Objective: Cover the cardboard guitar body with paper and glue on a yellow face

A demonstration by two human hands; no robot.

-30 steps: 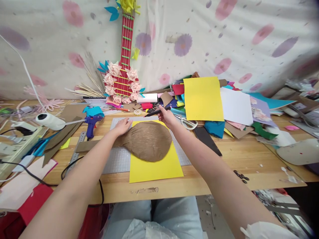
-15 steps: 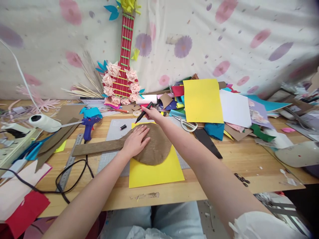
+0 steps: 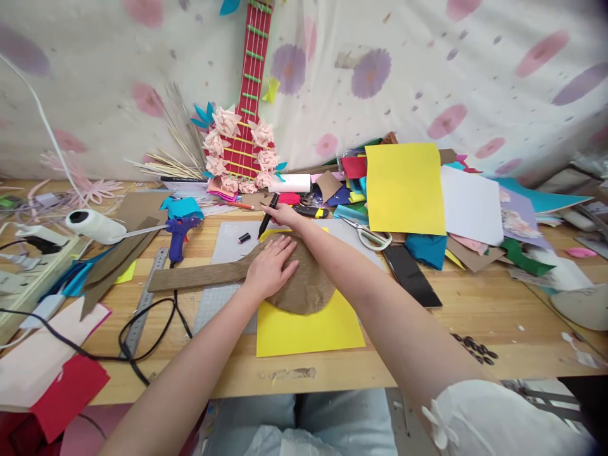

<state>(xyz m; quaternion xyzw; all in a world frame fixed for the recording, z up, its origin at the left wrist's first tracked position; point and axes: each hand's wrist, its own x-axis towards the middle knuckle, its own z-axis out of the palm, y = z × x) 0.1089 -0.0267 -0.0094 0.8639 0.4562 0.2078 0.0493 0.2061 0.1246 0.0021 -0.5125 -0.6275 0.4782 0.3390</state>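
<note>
Our left hand (image 3: 272,266) lies flat, fingers spread, on the brown paddle-shaped cutout (image 3: 304,285), which rests on the yellow sheet (image 3: 308,326). Our right hand (image 3: 284,215) grips a black marker (image 3: 268,215), tip at the cutout's far edge; its cap (image 3: 244,238) lies just left.

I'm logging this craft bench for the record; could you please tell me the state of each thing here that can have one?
Left hand: open, pressed flat on the brown paddle shape.
Right hand: shut on the black marker.
Black marker: uncapped, tip down at the yellow sheet.
Marker cap: off, lying on the cutting mat.
Scissors: lying flat, blades closed.
Glue gun: lying on the table.
</note>
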